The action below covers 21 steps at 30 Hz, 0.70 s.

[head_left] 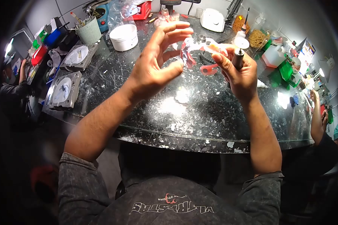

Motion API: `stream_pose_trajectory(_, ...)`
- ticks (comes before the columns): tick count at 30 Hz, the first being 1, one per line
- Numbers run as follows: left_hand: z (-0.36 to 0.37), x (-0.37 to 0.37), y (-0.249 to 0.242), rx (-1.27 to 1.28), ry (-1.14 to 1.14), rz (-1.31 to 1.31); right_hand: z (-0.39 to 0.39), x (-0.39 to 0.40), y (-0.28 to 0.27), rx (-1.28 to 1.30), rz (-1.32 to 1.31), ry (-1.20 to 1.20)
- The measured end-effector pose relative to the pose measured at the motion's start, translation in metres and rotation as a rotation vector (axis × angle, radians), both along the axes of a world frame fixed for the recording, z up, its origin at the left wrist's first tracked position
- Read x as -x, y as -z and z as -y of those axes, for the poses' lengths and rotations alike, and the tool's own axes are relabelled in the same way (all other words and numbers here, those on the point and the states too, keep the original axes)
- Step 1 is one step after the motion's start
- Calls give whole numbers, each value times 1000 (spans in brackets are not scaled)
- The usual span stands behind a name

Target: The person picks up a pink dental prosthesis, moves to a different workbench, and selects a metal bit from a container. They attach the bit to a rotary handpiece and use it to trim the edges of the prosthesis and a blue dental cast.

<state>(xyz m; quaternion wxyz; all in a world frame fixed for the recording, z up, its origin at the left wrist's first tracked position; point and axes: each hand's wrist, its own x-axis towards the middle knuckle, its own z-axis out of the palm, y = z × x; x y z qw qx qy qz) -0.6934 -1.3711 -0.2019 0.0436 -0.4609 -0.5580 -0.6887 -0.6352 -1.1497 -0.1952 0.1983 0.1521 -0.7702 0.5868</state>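
My left hand point(157, 60) is raised over the black speckled table point(199, 123), fingers curled, its fingertips on a small white and pink dental piece point(193, 47). My right hand point(238, 69) grips a dark pen-like hand tool point(237, 58) upright and also touches the same piece from the right with thumb and forefinger. A red curved part point(209, 69) hangs or lies just below the piece, between the two hands. White dust and crumbs point(176, 101) lie on the table under the hands.
Two metal flasks with white plaster point(64, 90) point(79, 56) sit at the left. A white tub point(124, 36), a green cup of tools point(89, 32), a white device point(212, 19), jars and bottles stand at the back. Other people sit at far left point(11, 86) and far right point(319, 120).
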Motion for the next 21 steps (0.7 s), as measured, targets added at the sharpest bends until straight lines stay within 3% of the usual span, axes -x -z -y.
stream_pose_trajectory(1,4,6,0,71,8,-32,0,0,2,-57,-48,41)
stream_pose_trajectory(4,3,4,1,123,65,193,4,-2,2,-3,-72,8)
stream_pose_trajectory(9,7,7,1,58,169,235,5,-5,1,12,-42,-51)
stream_pose_trajectory(11,8,11,4,22,225,298,7,-7,-1,182,88,-176)
stream_pose_trajectory(14,6,12,6,-59,364,422,-2,-3,1,243,93,-315)
stream_pose_trajectory(21,5,9,7,-158,564,552,-1,-3,-2,283,139,-366)
